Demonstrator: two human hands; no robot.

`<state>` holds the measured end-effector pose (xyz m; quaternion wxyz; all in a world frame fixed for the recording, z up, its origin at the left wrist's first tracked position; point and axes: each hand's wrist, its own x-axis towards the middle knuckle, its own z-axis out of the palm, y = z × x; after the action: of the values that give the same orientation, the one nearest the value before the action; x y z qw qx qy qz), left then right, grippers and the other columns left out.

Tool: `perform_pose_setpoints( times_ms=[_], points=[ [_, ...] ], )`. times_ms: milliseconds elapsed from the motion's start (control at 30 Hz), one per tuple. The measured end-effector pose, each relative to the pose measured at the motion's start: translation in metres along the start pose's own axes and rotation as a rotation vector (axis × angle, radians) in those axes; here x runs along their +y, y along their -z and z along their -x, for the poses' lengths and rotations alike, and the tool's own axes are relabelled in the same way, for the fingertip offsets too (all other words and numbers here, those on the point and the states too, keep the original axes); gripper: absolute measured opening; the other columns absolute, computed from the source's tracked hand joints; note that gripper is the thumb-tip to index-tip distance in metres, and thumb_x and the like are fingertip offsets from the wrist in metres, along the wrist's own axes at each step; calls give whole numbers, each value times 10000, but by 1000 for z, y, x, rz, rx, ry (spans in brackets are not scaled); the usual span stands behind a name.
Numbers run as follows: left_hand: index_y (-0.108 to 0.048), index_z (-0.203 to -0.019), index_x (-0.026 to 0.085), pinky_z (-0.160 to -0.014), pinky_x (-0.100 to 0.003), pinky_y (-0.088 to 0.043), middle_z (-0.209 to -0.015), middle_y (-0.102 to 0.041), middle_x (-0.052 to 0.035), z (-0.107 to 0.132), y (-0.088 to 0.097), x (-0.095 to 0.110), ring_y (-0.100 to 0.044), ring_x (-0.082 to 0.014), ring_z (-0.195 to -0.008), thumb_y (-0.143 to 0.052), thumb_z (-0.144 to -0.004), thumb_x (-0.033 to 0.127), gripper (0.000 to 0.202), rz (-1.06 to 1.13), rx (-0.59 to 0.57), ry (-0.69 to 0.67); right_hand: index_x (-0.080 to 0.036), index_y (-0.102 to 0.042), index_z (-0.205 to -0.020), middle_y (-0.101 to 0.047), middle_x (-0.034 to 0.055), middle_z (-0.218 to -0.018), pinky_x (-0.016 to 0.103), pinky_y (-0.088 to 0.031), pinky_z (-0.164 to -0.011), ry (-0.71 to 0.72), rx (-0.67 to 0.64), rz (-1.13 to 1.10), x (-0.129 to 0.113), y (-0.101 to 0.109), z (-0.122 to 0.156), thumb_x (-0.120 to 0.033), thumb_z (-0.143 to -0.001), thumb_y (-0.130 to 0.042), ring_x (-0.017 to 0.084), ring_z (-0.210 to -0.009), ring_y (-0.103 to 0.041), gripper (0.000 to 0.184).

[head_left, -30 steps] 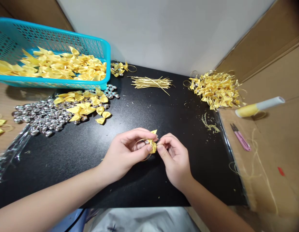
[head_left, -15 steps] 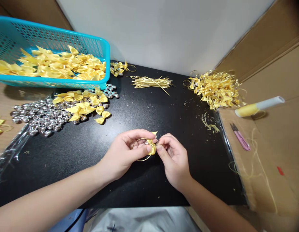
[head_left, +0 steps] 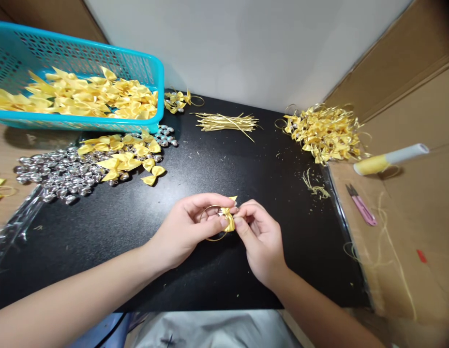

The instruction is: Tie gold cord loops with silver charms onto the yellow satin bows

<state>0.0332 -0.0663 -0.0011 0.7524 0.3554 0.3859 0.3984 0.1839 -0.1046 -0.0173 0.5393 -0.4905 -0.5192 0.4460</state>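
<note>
Both my hands meet over the middle of the black mat [head_left: 210, 164]. My left hand [head_left: 186, 232] pinches a small yellow ribbon bow [head_left: 229, 218] with a silver bead and a thin gold cord loop [head_left: 212, 237] hanging from it. My right hand [head_left: 261, 241] pinches the same bow from the right, fingers curled tight. The bow's upper tip sticks up between the two thumbs.
A turquoise basket [head_left: 82, 53] of yellow bows stands at the back left. Loose bows [head_left: 123, 154] and silver beads [head_left: 61, 171] lie before it. Cut gold cords [head_left: 226, 122] lie at the back, a heap of finished bows [head_left: 324, 133] back right. Pink snips [head_left: 361, 205] and a cord spool [head_left: 389, 158] rest on cardboard.
The hands stay in place; the fingers shifted slightly on the bow and the cord loop hangs a little differently.
</note>
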Motion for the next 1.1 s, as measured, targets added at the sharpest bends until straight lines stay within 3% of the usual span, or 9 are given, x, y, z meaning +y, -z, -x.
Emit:
perform_pose_setpoints(
  times_ms=[167, 400, 1100],
  points=[
    [-774, -856, 192, -565, -202, -502, -722, -729, -31, -1, 0, 1, -648, -126, -630, -848, -618, 203, 250, -20, -3, -4, -213, -578, -763, -577, 9, -775, 304, -444, -710, -10, 4, 2, -1, 1, 0, -203, -884, -572, 159, -764, -540, 122],
    [-786, -835, 205, -706, -212, -529, -828, -755, -39, -1, -1, 3, -675, -133, -749, -829, -654, 220, 187, 51, -23, -23, -215, -575, -768, -571, 7, -785, 306, -435, -711, -3, 12, 15, 0, 2, 1, -193, -892, -564, 160, -774, -537, 127],
    [-778, -777, 180, -660, -141, -507, -738, -755, -4, -1, -3, 10, -677, -87, -683, -883, -594, 200, 212, 206, -101, 140, -213, -574, -772, -581, -17, -741, 305, -407, -686, 242, 69, 252, -5, 3, -2, -85, -865, -582, 140, -722, -521, 159]
  ],
)
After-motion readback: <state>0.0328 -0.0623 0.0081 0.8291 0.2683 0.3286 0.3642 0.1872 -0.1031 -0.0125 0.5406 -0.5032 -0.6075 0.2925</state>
